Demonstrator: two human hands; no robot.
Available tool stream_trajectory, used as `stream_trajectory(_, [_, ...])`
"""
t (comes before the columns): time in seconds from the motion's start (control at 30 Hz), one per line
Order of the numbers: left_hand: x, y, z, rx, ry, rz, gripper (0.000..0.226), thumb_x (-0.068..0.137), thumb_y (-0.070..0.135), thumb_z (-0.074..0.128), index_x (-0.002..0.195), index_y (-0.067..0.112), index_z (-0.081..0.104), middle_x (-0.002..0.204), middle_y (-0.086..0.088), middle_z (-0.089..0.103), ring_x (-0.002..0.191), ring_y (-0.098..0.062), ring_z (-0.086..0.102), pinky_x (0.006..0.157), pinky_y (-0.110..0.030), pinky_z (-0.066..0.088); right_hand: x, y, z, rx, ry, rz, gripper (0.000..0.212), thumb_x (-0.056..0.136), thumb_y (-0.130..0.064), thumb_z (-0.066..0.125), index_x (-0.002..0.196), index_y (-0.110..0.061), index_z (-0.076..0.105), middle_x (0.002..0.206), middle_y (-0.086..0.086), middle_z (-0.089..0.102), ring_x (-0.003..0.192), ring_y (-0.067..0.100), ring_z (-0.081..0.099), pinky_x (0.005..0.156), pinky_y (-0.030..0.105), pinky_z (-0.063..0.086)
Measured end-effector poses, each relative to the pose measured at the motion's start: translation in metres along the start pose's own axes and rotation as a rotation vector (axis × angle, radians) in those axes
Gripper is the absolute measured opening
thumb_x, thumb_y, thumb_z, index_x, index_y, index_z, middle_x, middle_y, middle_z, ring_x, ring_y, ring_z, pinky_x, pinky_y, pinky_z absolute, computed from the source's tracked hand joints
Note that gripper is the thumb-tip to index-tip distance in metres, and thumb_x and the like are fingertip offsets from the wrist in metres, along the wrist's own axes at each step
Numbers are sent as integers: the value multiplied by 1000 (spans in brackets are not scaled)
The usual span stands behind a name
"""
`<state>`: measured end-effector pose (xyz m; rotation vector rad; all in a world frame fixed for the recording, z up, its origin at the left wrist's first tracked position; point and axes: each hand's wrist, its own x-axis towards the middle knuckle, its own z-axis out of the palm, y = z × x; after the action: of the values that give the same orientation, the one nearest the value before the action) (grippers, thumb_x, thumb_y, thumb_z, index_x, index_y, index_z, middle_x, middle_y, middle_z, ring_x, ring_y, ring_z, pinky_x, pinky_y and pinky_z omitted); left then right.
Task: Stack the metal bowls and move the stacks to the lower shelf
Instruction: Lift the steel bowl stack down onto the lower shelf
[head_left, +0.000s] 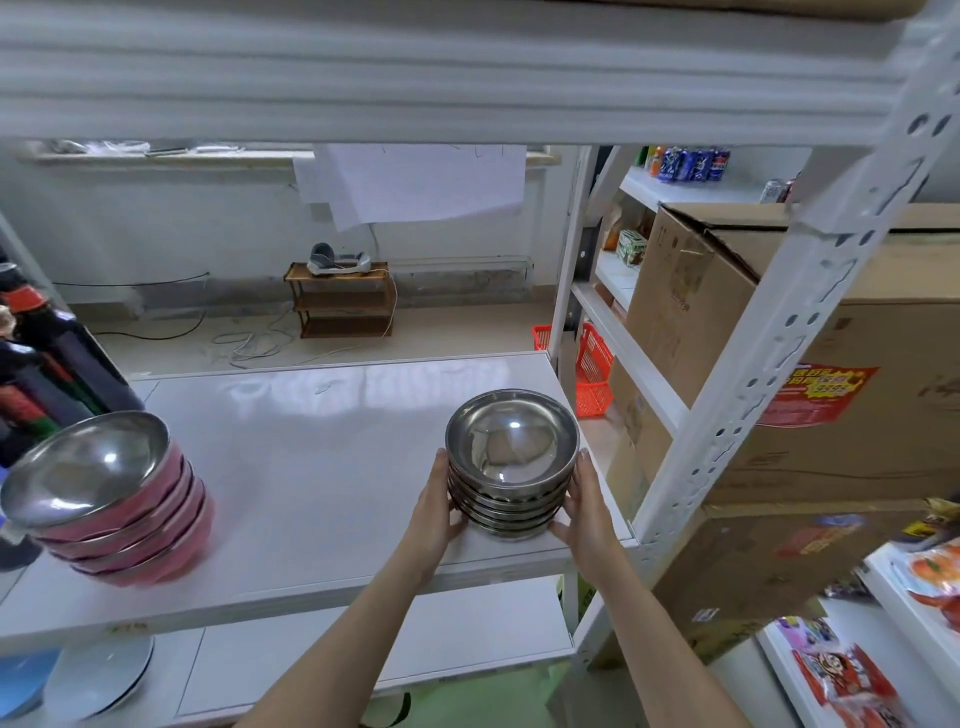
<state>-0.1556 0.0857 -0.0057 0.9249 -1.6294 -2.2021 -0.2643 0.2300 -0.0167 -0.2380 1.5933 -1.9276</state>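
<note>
A stack of several plain metal bowls (511, 462) stands on the white middle shelf (311, 467), near its front right corner. My left hand (439, 506) holds the stack's left side and my right hand (584, 512) holds its right side, fingers wrapped around the lower bowls. A second stack of several bowls, metal inside and pink outside (111, 499), leans at the shelf's left end. The lower shelf (374, 654) shows below the front edge.
Dark bottles (39, 364) stand at the far left behind the pink stack. A white shelf upright (769, 364) rises just right of my right hand. Cardboard boxes (841, 338) and snack packets fill the right. Blue and white plates (88, 675) lie on the lower shelf's left.
</note>
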Motion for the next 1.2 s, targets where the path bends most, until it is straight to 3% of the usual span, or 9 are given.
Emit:
stream_trajectory(0.07, [-3, 2, -1, 16, -9, 0, 36, 92, 65, 28, 99, 50, 60, 102, 26, 66, 111, -4, 57, 86, -30, 48, -2, -1, -1, -10, -28, -5, 67, 62, -84, 51, 123, -56, 49, 143, -15, 45, 133, 11, 41, 94, 41, 46])
stream_trajectory(0.23, [-9, 5, -4, 32, -28, 0, 32, 91, 66, 29, 97, 54, 58, 107, 20, 62, 112, -9, 57, 96, -35, 47, -7, -6, 0, -44, -64, -13, 61, 59, -84, 55, 114, -58, 52, 137, -17, 49, 131, 12, 41, 99, 44, 44])
stream_trajectory(0.37, [-14, 5, -4, 43, -36, 0, 29, 92, 65, 29, 93, 59, 57, 108, 21, 61, 112, -9, 56, 96, -35, 47, -7, -5, -1, -31, -62, 9, 74, 60, -81, 57, 126, -49, 51, 142, -13, 48, 134, 13, 42, 106, 49, 41])
stream_trajectory(0.57, [-20, 7, -6, 55, -33, -4, 29, 91, 67, 29, 95, 58, 57, 109, 20, 59, 113, -10, 56, 92, -33, 49, -10, -7, 2, -20, -60, 21, 82, 49, -88, 63, 122, -52, 54, 140, -13, 52, 131, 13, 45, 97, 44, 46])
stream_trajectory(0.7, [-26, 13, -8, 58, -23, -16, 31, 90, 68, 29, 101, 52, 54, 110, 20, 58, 112, -8, 55, 89, -32, 48, -15, -10, 5, -26, -73, 35, 97, 49, -88, 63, 135, -46, 47, 146, -9, 46, 137, 18, 40, 107, 55, 39])
stream_trajectory(0.87, [-41, 27, -13, 54, -14, -15, 31, 91, 66, 30, 102, 50, 54, 108, 19, 58, 106, -4, 55, 79, -25, 50, -27, -22, 19, -13, -88, 16, 70, 46, -88, 64, 110, -61, 57, 139, -16, 50, 132, 13, 44, 100, 46, 44])
stream_trajectory(0.97, [-51, 37, -18, 62, -10, 13, 34, 91, 66, 29, 105, 49, 55, 110, 17, 59, 107, -4, 56, 77, -23, 49, -36, -29, 27, -19, -91, -4, 72, 48, -88, 63, 112, -57, 54, 138, -13, 49, 131, 13, 43, 97, 43, 43])
stream_trajectory(1.1, [-71, 47, -26, 58, 13, 42, 39, 91, 66, 29, 109, 45, 56, 115, 13, 59, 111, -7, 56, 74, -22, 49, -57, -37, 43, -7, -76, -20, 56, 60, -81, 56, 110, -57, 53, 137, -11, 49, 128, 13, 43, 92, 40, 43])
stream_trajectory(1.2, [-92, 45, -36, 55, 30, 56, 50, 88, 71, 29, 120, 42, 55, 120, 12, 60, 117, -12, 54, 80, -26, 50, -80, -35, 54, -21, -66, -25, 59, 57, -84, 56, 109, -57, 56, 129, -19, 54, 122, 8, 47, 89, 39, 45])
